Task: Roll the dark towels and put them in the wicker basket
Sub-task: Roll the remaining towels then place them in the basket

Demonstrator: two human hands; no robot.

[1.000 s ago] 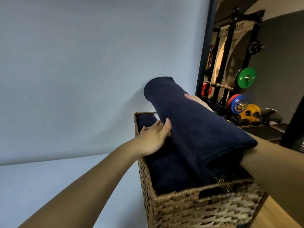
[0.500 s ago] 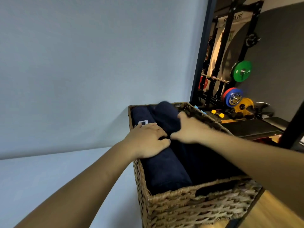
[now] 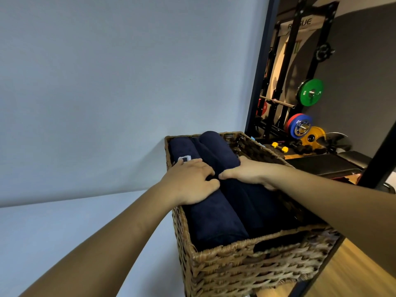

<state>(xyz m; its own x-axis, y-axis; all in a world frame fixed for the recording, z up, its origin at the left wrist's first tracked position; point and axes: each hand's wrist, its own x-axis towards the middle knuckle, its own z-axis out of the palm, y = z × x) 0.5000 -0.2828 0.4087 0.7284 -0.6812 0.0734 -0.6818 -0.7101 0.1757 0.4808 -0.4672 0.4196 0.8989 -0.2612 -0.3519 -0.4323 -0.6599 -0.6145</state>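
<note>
A wicker basket [image 3: 246, 266] stands at the lower middle with two rolled dark navy towels lying side by side in it. My left hand [image 3: 190, 183] rests palm down on the left towel roll [image 3: 214, 221], just below its white label [image 3: 185, 158]. My right hand [image 3: 250, 173] grips the right towel roll [image 3: 216, 151] from above, thumb on one side and fingers curled down the other. That roll's far end pokes slightly above the basket's back rim. The two hands almost touch at the gap between the rolls.
The basket sits at the right edge of a pale blue-white surface [image 3: 64, 228] against a plain wall. To the right are a gym rack [image 3: 287, 82], coloured weight plates [image 3: 310, 92], a black bench [image 3: 321, 163], a dark post [image 3: 381, 157] and wooden floor [image 3: 342, 275].
A second ago the right towel roll was held high and tilted over the basket. It has since come down into the basket beside the first roll, and both hands now lie on the rolls.
</note>
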